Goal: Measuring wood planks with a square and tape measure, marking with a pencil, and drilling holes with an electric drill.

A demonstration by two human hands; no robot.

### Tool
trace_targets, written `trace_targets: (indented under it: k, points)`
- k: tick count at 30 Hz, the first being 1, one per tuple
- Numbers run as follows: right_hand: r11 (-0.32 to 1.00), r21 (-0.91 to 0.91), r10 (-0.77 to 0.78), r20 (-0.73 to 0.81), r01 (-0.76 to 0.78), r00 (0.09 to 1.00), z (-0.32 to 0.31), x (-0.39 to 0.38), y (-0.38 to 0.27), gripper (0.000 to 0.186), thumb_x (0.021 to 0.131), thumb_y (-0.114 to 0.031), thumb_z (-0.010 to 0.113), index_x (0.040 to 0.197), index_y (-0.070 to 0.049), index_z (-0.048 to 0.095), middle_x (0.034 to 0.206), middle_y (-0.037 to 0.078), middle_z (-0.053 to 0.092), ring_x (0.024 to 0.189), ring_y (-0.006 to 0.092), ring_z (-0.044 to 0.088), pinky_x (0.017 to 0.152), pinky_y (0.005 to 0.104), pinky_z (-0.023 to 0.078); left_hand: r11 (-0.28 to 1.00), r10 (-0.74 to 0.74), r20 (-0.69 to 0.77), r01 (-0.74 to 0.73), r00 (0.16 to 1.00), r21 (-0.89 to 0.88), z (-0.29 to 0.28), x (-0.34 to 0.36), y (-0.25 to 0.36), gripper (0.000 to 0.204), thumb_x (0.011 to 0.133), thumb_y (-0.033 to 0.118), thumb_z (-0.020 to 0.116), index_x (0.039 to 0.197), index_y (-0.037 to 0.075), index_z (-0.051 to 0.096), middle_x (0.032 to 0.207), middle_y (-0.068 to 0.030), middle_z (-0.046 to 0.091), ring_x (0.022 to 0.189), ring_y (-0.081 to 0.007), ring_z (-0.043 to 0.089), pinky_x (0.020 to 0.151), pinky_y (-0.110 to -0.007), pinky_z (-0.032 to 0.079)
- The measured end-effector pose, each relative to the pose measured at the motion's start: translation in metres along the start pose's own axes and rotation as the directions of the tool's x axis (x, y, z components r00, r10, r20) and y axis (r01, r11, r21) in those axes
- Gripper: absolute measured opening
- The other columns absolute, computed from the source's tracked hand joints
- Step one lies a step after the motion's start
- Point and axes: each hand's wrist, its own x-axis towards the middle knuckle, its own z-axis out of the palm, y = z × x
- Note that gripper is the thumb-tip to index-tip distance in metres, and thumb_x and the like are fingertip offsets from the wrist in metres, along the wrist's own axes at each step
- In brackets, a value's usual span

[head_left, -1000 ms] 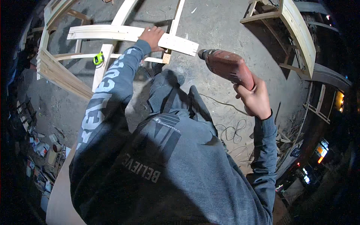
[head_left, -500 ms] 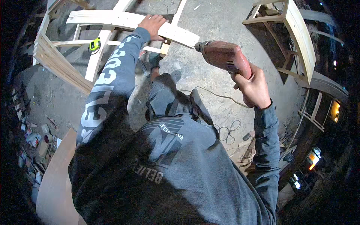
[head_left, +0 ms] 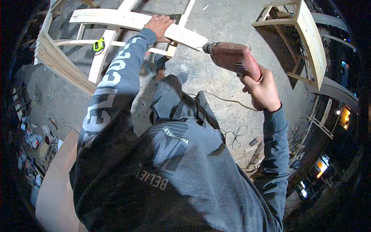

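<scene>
My right hand [head_left: 262, 88] is wrapped round the handle of a red power drill [head_left: 231, 58]. The drill points left, its tip at the right end of a pale wooden board [head_left: 186, 36]; I cannot tell whether the bit has entered the wood. Across the top of that board lies my left hand [head_left: 159, 28], fingers bent over its far edge, gripping it. Beneath, the board rests on a wooden frame [head_left: 101, 58] of crossing slats. A yellow-green tape measure [head_left: 99, 45] sits on one of the frame's slats, left of my left forearm.
A second wooden frame [head_left: 311, 42] stands at the far right. Curved wooden strips [head_left: 63, 60] are stacked at the left. A cord [head_left: 228, 99] runs over the concrete floor [head_left: 216, 83]. Clutter [head_left: 36, 141] and a curved panel [head_left: 56, 185] lie at the lower left.
Both hands keep their grips, and the drill stays at the board's end. The whole view has shifted very slightly; little else differs.
</scene>
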Motion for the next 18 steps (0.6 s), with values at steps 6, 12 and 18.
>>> trace_targets:
  k: [6, 12, 18]
  points:
    - [0.986, -0.146, 0.104, 0.152, -0.082, 0.983, -0.017, 0.027, -0.024, 0.044, 0.081, -0.013, 0.069, 0.120, 0.009, 0.065, 0.074, 0.009, 0.067, 0.058, 0.0140, 0.064, 0.055, 0.0310, 0.053, 0.999, 0.007, 0.011, -0.006, 1.000, -0.046, -0.001, 0.003, -0.002, 0.105, 0.072, 0.078, 0.073, 0.146, 0.008, 0.048, 0.149, -0.0167, 0.050, 0.139, -0.0340, 0.047, 0.115, -0.054, 0.036]
    - [0.959, -0.278, 0.117, 0.195, -0.059, 0.974, -0.027, 0.046, -0.039, 0.047, 0.079, -0.016, 0.072, 0.119, 0.008, 0.065, 0.081, 0.016, 0.071, 0.066, 0.0215, 0.070, 0.064, 0.0364, 0.057, 0.998, 0.026, 0.017, -0.025, 1.000, -0.064, -0.003, 0.004, -0.001, 0.104, 0.072, 0.079, 0.072, 0.143, 0.007, 0.049, 0.138, -0.0124, 0.052, 0.133, -0.0304, 0.050, 0.112, -0.056, 0.038]
    - [0.902, -0.425, 0.001, 0.180, 0.077, 0.984, -0.017, 0.045, -0.035, 0.054, 0.076, -0.019, 0.075, 0.123, 0.006, 0.064, 0.098, 0.028, 0.072, 0.094, 0.0375, 0.073, 0.086, 0.0419, 0.056, 0.989, 0.060, -0.088, -0.071, 0.994, -0.127, 0.004, 0.004, -0.007, 0.097, 0.071, 0.078, 0.073, 0.135, 0.008, 0.056, 0.127, -0.0111, 0.059, 0.126, -0.0290, 0.053, 0.106, -0.054, 0.040]
